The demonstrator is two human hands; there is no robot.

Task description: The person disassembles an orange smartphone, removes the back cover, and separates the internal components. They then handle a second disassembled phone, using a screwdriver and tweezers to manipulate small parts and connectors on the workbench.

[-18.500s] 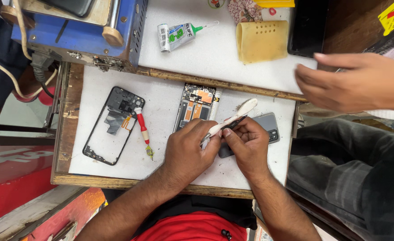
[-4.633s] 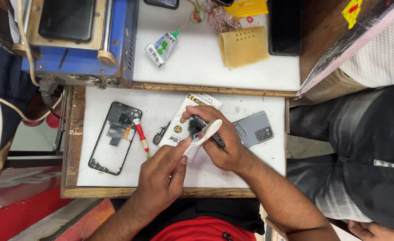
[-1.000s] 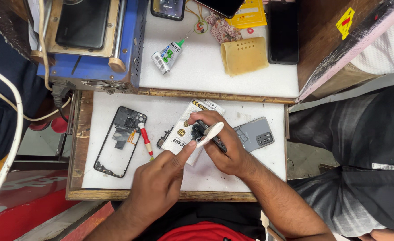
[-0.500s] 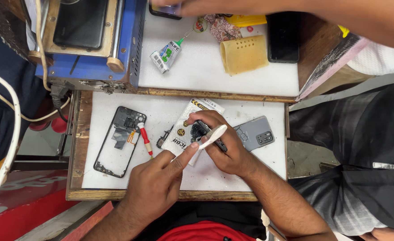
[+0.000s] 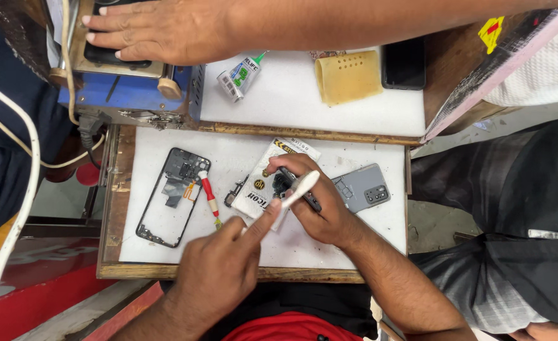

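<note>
Disassembly looks well along: the stripped phone frame [image 5: 173,197] and grey back cover [image 5: 362,187] lie apart on the bench [image 5: 329,246], while the right hand [image 5: 320,205] pinches a white brush [image 5: 294,191] over a small dark part [image 5: 281,183], left hand [image 5: 219,268] pointing a finger beside it.

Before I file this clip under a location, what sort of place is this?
Most likely a phone repair bench: a stripped black phone frame, a grey phone back cover and a red-handled screwdriver lie on a white work mat beside a blue bench machine.
</note>
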